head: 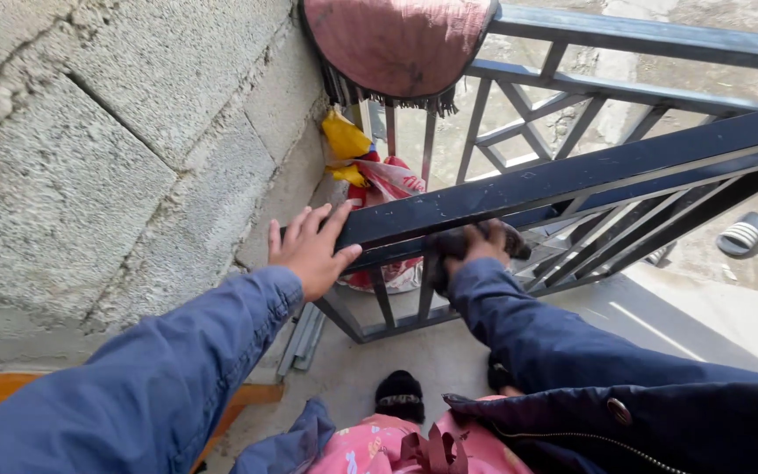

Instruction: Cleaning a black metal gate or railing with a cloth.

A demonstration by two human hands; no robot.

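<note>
Hands at the wall end of a black metal railing, both on its top rail.

Left hand lies flat and spread, holding nothing, on the end of the top rail nearest the block wall. Right hand is just beside it, under the rail's near edge, closed on a dark cloth pressed to the metal. Rail's long axis runs from the left hand up and away to the right, so the cloth hand sits nearer the remaining length.

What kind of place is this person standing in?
Probably an outdoor balcony or stair landing of a house: a black metal railing beside a rough block wall, cloth draped over the rail, and a sandal on ground below.
</note>
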